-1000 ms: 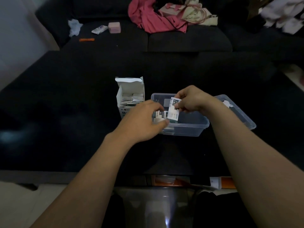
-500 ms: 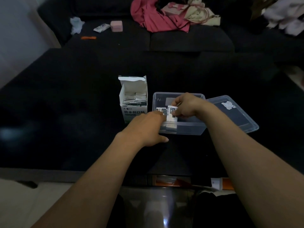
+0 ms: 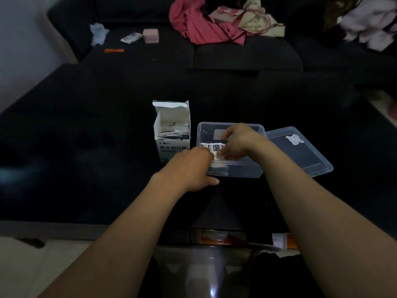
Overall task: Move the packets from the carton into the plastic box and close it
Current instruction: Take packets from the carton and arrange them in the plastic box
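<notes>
**Packets going into the clear box, carton still part full**

The step in hand looked to be the placing of packets in the box, with the job well short of done. At left, the white carton (image 3: 171, 134) stood upright on the dark table (image 3: 86, 147), its top flap open and a good many packets (image 3: 174, 131) still lying inside.

Just right of the carton, the left hand (image 3: 189, 168) lay knuckles up at the near left corner of the clear plastic box (image 3: 236, 171), its thumb stretched along the table by the box's front wall. Its fingers curled over the rim; whether they pinched a packet could not be told.

The right hand (image 3: 238, 140) reached down into the box from above, wrist bent, fingers curled and pinching a white printed packet (image 3: 211, 147) low inside, beside others already stacked there.

Farther right, the clear lid (image 3: 300, 151) lay off the box, leaning against its right side.

The next move probably called for letting that packet go flat on the stack, then returning to the carton for more; the lid would come last.
</notes>
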A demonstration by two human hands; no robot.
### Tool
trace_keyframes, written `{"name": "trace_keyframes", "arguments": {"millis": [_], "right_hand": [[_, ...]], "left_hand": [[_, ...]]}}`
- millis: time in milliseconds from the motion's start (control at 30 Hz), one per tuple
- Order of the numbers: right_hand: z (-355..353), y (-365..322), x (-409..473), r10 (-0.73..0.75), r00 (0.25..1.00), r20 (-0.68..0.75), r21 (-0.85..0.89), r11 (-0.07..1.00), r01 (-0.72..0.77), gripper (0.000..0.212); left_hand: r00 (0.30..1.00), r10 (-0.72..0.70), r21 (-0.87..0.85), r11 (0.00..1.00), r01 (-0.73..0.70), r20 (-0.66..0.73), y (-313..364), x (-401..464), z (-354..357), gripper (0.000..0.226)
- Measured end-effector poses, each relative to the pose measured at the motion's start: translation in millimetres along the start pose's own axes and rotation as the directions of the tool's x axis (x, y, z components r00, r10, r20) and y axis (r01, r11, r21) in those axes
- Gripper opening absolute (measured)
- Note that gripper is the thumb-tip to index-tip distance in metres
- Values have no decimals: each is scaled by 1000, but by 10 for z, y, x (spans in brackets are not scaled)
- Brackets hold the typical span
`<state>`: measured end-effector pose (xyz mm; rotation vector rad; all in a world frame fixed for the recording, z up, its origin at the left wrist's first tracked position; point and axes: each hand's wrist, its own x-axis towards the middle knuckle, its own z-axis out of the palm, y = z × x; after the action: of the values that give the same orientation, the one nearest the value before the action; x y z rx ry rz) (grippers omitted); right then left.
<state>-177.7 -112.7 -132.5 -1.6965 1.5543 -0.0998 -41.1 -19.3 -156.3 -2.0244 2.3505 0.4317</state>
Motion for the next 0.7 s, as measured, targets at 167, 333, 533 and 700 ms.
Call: {"name": "trace_keyframes", "arguments": {"millis": [167,333,533,700], "right_hand": [[49,17,30,15,1000,-20,-21,1000,-15,39],[46,3,53,21,999,-25,-21,1000,-22,38],[61,-10,75,21,1000,-5,36,999,-21,43],[58,-17,45,0,999,51,154,988,-8,36]], "left_hand": [[1000,22,-36,999,-22,-2,-7,1,9,61],[1000,22,-30,999,-22,-8,-17,11,40,74],[1000,17,-1,1000,-17,-25,14,6,25,75],[999,30,-34,999,-30,-16,-27,-2,29,78]]}}
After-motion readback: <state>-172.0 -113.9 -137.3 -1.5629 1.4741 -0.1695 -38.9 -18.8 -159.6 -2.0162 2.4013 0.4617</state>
